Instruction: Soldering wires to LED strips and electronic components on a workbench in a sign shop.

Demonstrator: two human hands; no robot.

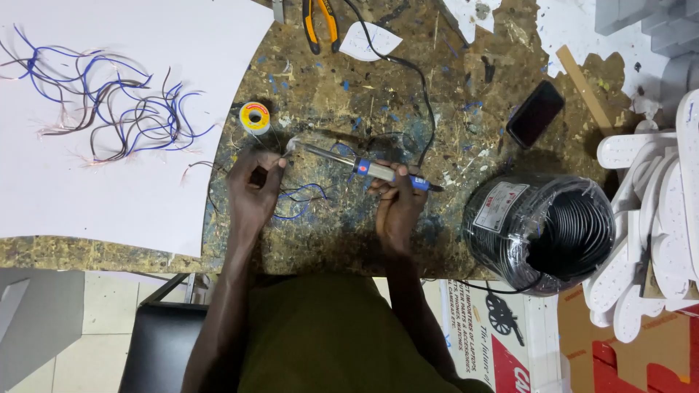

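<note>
Holding a soldering iron [368, 168], right hand [397, 207] beside white-labelled black cable coil [542, 233].

pliers [320, 25] top edge | phone [535, 113] right | cable coil [540, 231] beside it | white sheet [109, 189] left

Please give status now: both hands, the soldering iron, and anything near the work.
Right hand grips soldering iron, tip at wire ends. Left hand pinches thin wires. Solder spool beside left hand; black cable coil apart, to the right.

Bare bench between the hands [397, 204] — cable coil [542, 233] seemingly crowds the right.
</note>
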